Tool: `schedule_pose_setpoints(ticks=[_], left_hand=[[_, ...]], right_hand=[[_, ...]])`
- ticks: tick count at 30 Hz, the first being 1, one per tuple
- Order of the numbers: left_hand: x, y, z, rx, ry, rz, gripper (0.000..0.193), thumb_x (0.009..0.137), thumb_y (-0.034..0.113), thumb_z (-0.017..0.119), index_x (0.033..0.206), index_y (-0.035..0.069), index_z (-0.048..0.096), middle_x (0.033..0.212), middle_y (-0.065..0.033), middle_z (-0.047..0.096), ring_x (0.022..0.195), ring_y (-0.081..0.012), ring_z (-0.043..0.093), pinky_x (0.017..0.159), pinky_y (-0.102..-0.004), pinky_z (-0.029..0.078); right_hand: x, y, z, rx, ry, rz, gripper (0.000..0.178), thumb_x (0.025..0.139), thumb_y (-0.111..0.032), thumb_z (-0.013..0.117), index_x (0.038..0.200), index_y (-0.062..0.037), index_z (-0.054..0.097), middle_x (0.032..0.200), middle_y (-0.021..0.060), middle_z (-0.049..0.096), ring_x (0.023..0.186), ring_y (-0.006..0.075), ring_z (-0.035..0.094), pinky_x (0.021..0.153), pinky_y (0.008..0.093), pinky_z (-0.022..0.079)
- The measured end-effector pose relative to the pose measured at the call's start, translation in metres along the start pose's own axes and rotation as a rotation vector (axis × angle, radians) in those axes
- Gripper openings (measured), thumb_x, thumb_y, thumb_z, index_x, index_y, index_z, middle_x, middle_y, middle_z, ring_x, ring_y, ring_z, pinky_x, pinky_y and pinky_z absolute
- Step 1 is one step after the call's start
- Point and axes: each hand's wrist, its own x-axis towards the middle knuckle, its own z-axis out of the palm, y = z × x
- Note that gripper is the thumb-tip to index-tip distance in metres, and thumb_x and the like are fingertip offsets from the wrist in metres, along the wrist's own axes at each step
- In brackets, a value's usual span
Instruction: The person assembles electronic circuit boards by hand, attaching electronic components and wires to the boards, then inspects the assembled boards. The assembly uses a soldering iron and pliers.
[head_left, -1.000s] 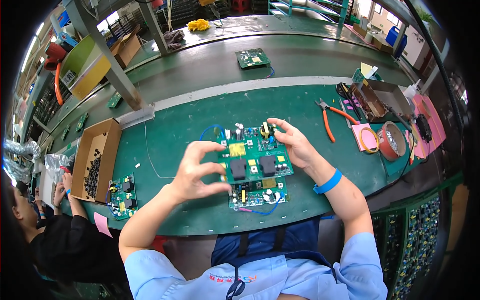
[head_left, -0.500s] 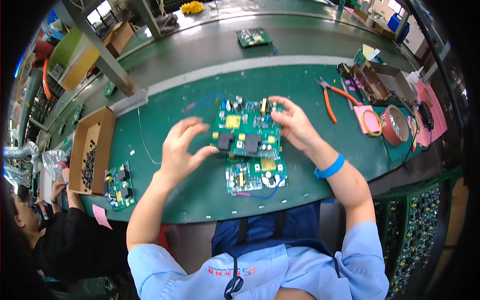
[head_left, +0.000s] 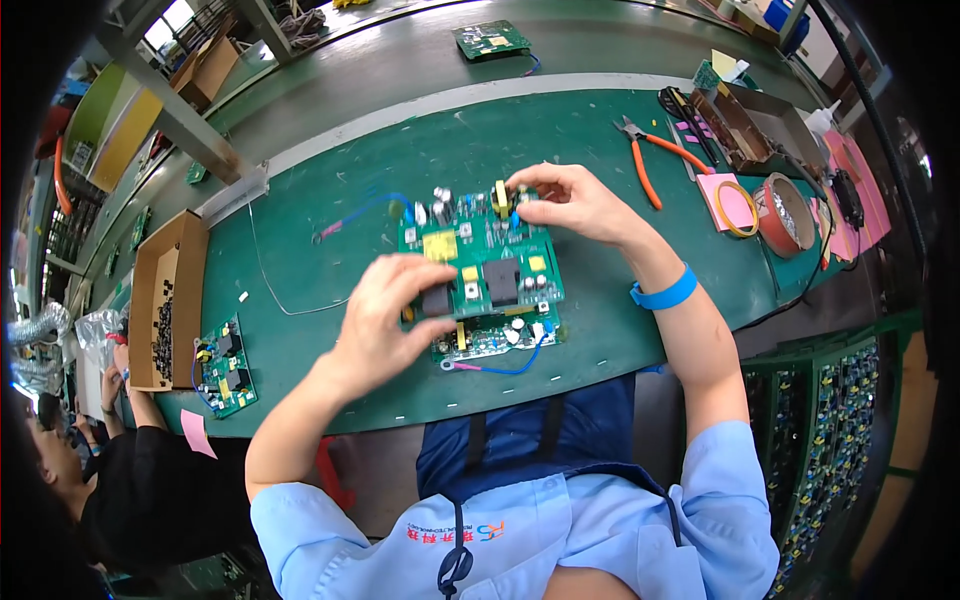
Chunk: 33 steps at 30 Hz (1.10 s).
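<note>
A green circuit board (head_left: 515, 250) with black blocks, yellow parts and a blue wire lies tilted over a second circuit board (head_left: 490, 345), whose lower part shows in front. My left hand (head_left: 385, 310) closes round the upper board's near left corner, fingers and thumb on either side of a black block. At the far right corner, my right hand (head_left: 575, 205) grips the same board beside a yellow upright part (head_left: 502, 199). The blue wire (head_left: 370, 207) trails off to the left. Fingers hide both gripped edges.
Left stand a cardboard box (head_left: 186, 260) of small black parts and another circuit board (head_left: 225, 370). Cutters (head_left: 645, 165), a tape roll (head_left: 785, 215) and a tray (head_left: 760, 125) lie right. Beyond the ledge is a further board (head_left: 492, 40). A co-worker (head_left: 150, 490) sits left.
My left hand has moved in from beside the board and closed on its near left corner. My right hand stays at the far right corner. The whole view has shifted slightly.
</note>
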Motion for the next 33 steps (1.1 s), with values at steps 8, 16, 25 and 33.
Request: schedule_pose_setpoints(ticks=[8,16,25,33], left_hand=[[-0.026,0.008,0.025,0.062,-0.146,0.031,0.048,0.048,0.011,0.071,0.092,0.006,0.052,0.086,-0.0099,0.048,0.077,-0.0247,0.046,0.066,-0.0328,0.039],[0.044,0.003,-0.013,0.048,-0.097,0.123,0.032,0.057,0.009,0.065,0.086,0.002,0.054,0.081,-0.0103,0.053,0.077,-0.0235,0.052,0.069,-0.0312,0.042],[0.242,-0.138,0.063,0.426,-0.076,-0.221,0.032,0.068,0.028,0.057,0.091,0.006,0.054,0.089,-0.0112,0.054,0.082,-0.0245,0.053,0.074,-0.0344,0.04],[0.329,-0.207,0.121,-0.903,0.322,-0.994,0.035,0.081,0.013,0.041,0.107,-0.008,0.034,0.103,-0.0256,0.044,0.085,-0.034,0.053,0.06,-0.04,0.049]], right_hand=[[0.002,0.001,-0.008,-0.297,-0.414,0.045,0.027,0.066,-0.016,0.063,0.086,-0.0007,0.055,0.076,0.0011,0.052,0.07,0.0063,0.045,0.064,0.0195,0.039],[0.014,0.036,-0.02,-0.014,0.151,0.068,0.021,0.072,-0.013,0.056,0.089,-0.0007,0.053,0.078,0.0026,0.055,0.071,0.0088,0.05,0.066,0.0214,0.041],[0.011,0.045,0.005,-0.771,0.207,-0.389,0.01,0.064,-0.008,0.056,0.074,-0.0056,0.052,0.072,0.009,0.049,0.071,0.0248,0.051,0.061,0.0334,0.043],[0.01,0.044,0.005,-0.794,0.199,-0.439,0.015,0.061,-0.007,0.057,0.074,-0.0051,0.05,0.072,0.0083,0.047,0.071,0.0234,0.05,0.062,0.0319,0.043]])
